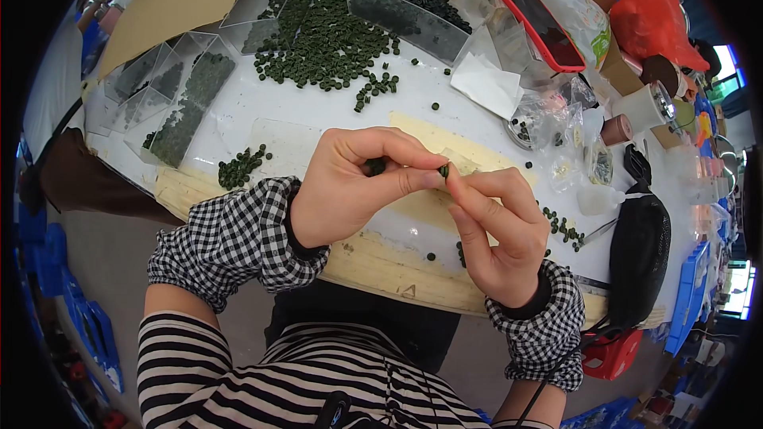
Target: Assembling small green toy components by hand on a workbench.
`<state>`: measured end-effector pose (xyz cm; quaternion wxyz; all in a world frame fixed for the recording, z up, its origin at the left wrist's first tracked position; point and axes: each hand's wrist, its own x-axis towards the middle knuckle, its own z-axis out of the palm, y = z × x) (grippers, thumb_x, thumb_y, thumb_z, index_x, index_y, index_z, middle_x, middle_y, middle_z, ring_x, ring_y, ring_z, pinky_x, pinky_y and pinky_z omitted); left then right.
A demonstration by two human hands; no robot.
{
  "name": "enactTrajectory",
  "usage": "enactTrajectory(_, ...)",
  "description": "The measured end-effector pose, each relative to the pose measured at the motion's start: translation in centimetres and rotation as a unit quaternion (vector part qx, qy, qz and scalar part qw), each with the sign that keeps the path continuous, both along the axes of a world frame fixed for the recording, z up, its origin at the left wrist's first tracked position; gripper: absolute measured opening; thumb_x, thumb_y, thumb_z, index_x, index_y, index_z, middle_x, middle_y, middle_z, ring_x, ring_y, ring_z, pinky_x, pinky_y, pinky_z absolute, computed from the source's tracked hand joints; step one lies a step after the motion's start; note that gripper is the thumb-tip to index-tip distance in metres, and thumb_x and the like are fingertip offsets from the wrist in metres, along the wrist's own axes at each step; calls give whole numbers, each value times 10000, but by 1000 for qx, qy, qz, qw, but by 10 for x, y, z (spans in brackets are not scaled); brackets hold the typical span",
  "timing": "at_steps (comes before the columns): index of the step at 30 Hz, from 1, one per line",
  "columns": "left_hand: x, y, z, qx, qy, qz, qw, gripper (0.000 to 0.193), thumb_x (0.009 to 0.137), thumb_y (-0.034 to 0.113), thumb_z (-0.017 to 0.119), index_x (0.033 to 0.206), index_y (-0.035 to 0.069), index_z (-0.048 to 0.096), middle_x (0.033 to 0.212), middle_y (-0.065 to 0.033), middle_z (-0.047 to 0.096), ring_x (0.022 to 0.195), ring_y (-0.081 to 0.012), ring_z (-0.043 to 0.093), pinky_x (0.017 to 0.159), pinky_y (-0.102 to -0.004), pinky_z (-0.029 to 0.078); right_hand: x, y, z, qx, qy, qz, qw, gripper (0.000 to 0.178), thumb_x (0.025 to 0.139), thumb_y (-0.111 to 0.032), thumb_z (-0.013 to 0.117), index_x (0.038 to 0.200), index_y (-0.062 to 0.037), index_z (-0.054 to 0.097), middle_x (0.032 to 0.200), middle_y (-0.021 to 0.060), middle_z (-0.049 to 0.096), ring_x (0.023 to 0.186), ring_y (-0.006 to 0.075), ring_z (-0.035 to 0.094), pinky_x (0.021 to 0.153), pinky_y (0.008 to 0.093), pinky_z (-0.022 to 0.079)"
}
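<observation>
From where I sit, the thumb and index of the left fingers [393, 151] are pinched together on a small dark green piece [443, 169], which sits right at their tips. Another bit of dark green shows deeper in that hand, partly hidden. The right fingers [479, 200] come in from the other side, one fingertip meeting the piece while the thumb stands a little apart below; I can't tell whether they have any grip on it.

I see both hands above the near part of the white worktop [417, 103]. Beyond the fingers lies a broad heap of green pieces [318, 44], with a clear tray [449, 45] of darker ones behind and to its right. Left of the fingers is a small cluster [240, 168]. Ahead and to their right I have a folded white paper [486, 86] and a red-cased phone [542, 25]; farther right, a black pouch [640, 246].
</observation>
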<state>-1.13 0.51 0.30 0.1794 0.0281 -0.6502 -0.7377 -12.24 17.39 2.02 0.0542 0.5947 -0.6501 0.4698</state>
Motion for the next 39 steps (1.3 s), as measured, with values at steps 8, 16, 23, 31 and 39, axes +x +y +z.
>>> enactTrajectory(8, 0, -1, -3, -21, 11, 1, 1000, 142, 856, -55, 656, 986, -11, 693, 969, -100, 681, 898, -136, 634, 803, -241, 499, 0, 0, -3, -5, 3, 1, 1000, 400, 744, 54, 707, 1132, -43, 687, 880, 52, 616, 710, 194, 532, 624, 295, 432)
enactTrajectory(16, -1, 0, 0, -48, -5, 18, 999, 151, 854, -39, 670, 1001, -12, 686, 949, -78, 677, 844, -96, 601, 763, -221, 478, 1, 0, -4, -6, 3, -10, 1000, 419, 749, 53, 708, 1155, -47, 678, 882, 64, 616, 715, 197, 541, 624, 287, 442)
enactTrajectory(23, -1, 0, 3, -35, -5, 28, 999, 164, 845, 1, 698, 1009, 1, 698, 873, -2, 660, 665, -6, 437, 610, -164, 369, 2, 0, -2, 0, -11, -17, 1000, 438, 754, 63, 704, 1175, -53, 671, 879, 69, 614, 716, 191, 542, 631, 281, 443)
enactTrajectory(31, -2, -2, 2, -56, 7, 27, 998, 167, 836, -35, 691, 998, 2, 704, 897, -35, 663, 697, -25, 482, 642, -175, 400, 2, 0, -3, -5, -12, -19, 1000, 431, 757, 56, 705, 1173, -47, 672, 880, 70, 615, 700, 190, 539, 622, 279, 439)
enactTrajectory(39, -2, -1, 2, -62, 7, 29, 998, 173, 832, -40, 692, 1000, 2, 704, 883, -36, 657, 702, -35, 494, 654, -187, 412, 3, 0, -4, -6, -14, -20, 1000, 416, 761, 52, 703, 1164, -43, 675, 883, 74, 620, 696, 186, 543, 616, 278, 441)
